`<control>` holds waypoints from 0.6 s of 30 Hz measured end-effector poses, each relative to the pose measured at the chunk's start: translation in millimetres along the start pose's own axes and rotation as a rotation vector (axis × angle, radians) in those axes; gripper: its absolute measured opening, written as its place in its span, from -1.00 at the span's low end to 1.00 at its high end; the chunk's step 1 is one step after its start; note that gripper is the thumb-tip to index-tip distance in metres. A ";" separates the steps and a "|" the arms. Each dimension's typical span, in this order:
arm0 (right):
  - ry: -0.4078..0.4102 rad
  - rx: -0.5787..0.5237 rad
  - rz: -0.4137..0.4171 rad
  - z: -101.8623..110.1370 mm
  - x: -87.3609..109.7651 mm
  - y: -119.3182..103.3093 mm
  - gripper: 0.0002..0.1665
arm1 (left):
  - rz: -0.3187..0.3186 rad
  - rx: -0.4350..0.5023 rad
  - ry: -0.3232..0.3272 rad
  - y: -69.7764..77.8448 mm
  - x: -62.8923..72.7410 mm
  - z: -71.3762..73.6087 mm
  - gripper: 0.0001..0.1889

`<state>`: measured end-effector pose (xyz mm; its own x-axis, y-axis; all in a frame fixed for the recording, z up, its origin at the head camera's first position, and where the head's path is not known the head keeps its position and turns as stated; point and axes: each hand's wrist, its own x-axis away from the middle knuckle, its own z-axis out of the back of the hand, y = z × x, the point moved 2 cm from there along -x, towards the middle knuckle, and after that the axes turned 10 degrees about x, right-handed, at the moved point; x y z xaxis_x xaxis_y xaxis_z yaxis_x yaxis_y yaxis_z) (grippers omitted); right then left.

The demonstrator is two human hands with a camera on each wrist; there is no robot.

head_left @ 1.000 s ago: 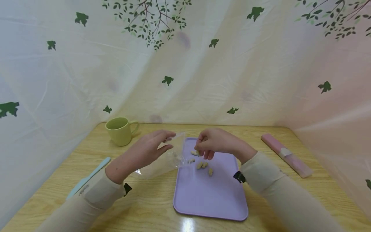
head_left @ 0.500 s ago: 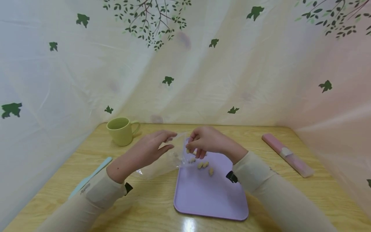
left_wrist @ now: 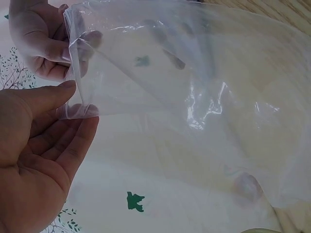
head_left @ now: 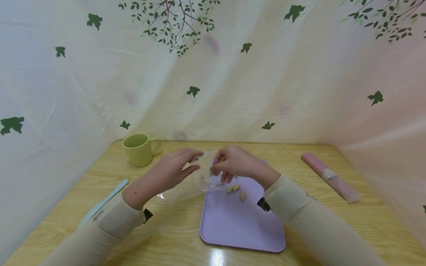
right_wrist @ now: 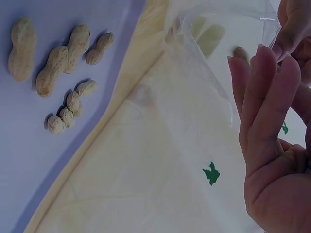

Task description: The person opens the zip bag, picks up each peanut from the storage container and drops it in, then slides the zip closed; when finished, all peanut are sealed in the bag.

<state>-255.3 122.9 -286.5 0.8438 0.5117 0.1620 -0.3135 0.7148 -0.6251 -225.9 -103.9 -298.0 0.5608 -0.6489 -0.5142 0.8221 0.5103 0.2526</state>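
Observation:
My left hand (head_left: 166,170) pinches the mouth edge of a clear plastic bag (left_wrist: 146,77) between thumb and fingers, and the bag hangs open toward the right. At that mouth is my right hand (head_left: 237,162), its fingertips right at the opening with a peanut (head_left: 211,173) pinched between them, mostly hidden by the fingers. Below, a purple tray (head_left: 243,229) overlaps the bag's right edge in the head view. Several unshelled peanuts (right_wrist: 52,71) lie on the tray's far left part, some single, some side by side.
A green mug (head_left: 137,152) stands at the table's back left. Near my left forearm lies a light blue flat-bladed utensil (head_left: 103,202). On the right rests a long pink case (head_left: 329,177) with a pale band. A leaf-patterned curtain (head_left: 219,92) hangs behind the table.
My right hand has moved left from over the tray to the bag's mouth, carrying the peanut. The left hand and bag have stayed nearly still.

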 end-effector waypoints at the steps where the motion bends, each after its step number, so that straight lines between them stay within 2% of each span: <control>1: -0.001 -0.001 0.002 -0.6 0.0 -0.3 -0.81 | -0.005 0.001 0.001 0.1 0.0 0.1 -0.58; 8: 0.018 0.019 0.015 -0.1 2.6 -0.1 -0.75 | -0.013 -0.001 0.005 -0.1 1.3 -0.1 -0.58; 18: 0.072 0.015 -0.018 15.1 8.1 15.5 -0.67 | -0.006 0.014 0.012 -1.0 2.0 0.6 -0.59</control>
<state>-259.9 145.3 -283.4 0.8783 0.4633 0.1177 -0.3036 0.7309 -0.6113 -225.5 -106.1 -298.8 0.5550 -0.6448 -0.5255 0.8266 0.4984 0.2615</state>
